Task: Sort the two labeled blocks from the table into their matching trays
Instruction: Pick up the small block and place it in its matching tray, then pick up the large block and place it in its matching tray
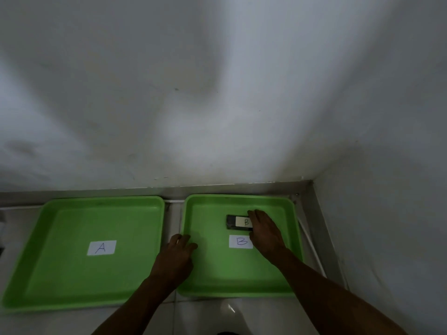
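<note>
Two green trays lie side by side on the table. The left tray (48, 250) carries a white paper label "A" (101, 247). The right tray (217, 274) carries a label "B" (240, 241). A dark block with a white "B" sticker (235, 222) lies flat on the floor of the right tray, behind the label. My right hand (266, 234) reaches in from the right, with fingers and thumb closed around the block's right end. My left hand (177, 255) rests on the left rim of the right tray with its fingers spread, holding nothing. No block marked A is in view.
A metal ledge (242, 187) runs along the back of the table against a white wall (217, 93). A second wall (387, 238) closes off the right side. A white cable (312, 247) runs beside the right tray. A narrow gap separates the trays.
</note>
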